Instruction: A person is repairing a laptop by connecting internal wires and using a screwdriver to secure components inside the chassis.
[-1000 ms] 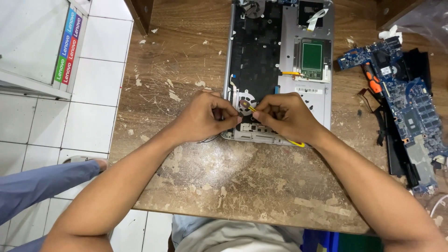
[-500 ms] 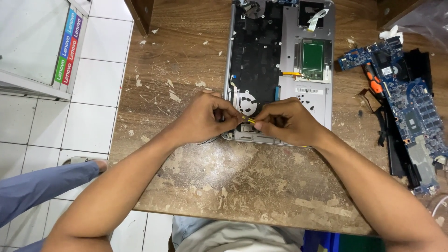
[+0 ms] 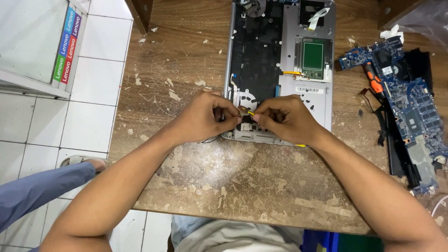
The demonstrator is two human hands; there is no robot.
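Where the frame begins at upper left, a white cabinet (image 3: 28, 42) with a strip of coloured labels stands on the white tiled floor (image 3: 88, 121). At lower left, a blue sleeve (image 3: 37, 193) of another person enters the frame, ending beside a sandal (image 3: 84, 162) on the tiles.

The worn wooden table (image 3: 242, 182) fills the centre of the frame, its surface scuffed and flaked. The left hand (image 3: 200, 116) rests at the lower left corner of the opened laptop base (image 3: 308, 100), fingers curled, thumb and forefinger pinched together on a small part at the chassis edge. What that part is cannot be told. The right hand (image 3: 284, 119) sits just beside the left hand, fingertips nearly touching it, closed around a thin yellow-tipped tool (image 3: 250, 113); the tip points at the pinched part, and a yellow end shows below the wrist. Both hands meet over the lower edge of the laptop base, near a round fan cut-out (image 3: 246, 99).

In the upper centre of the laptop base, a green touchpad board (image 3: 312, 58) lies in its silver frame, with a white ribbon cable (image 3: 319, 14) above it.

At right of the frame, a blue motherboard (image 3: 401, 98) lies on a black cover (image 3: 420, 70), well apart from the hands. An orange-handled tool (image 3: 373, 83) lies against its left side.
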